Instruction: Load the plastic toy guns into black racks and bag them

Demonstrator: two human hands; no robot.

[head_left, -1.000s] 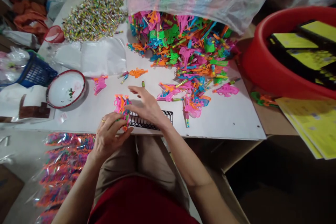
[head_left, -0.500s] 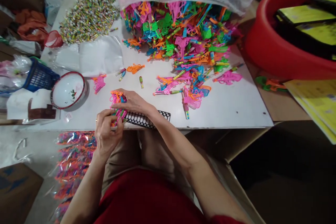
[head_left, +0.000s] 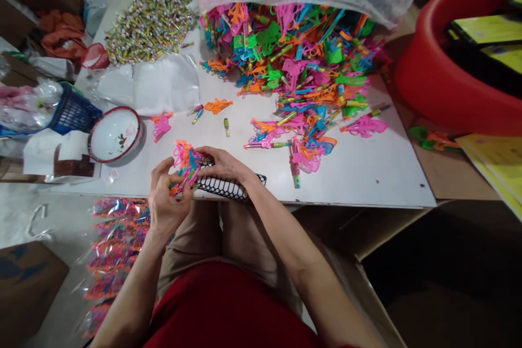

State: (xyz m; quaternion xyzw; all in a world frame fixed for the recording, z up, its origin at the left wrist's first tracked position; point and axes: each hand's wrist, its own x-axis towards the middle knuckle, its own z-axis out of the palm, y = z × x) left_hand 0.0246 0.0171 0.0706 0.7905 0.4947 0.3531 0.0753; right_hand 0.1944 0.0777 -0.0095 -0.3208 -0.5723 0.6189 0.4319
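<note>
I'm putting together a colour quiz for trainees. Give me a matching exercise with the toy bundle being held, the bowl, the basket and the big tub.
Things:
1. toy bundle
2. bowl
3. basket
4. tub

Colours:
A. red
B. blue
C. mostly pink and orange
D. white with a red rim

Pairs: 1-C, 2-D, 3-B, 4-A

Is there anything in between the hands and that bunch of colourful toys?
Nothing visible is in the way. The left hand and the right hand both grip the bunch of plastic toys, just above the black grid tray at the near edge of the white table.
</note>
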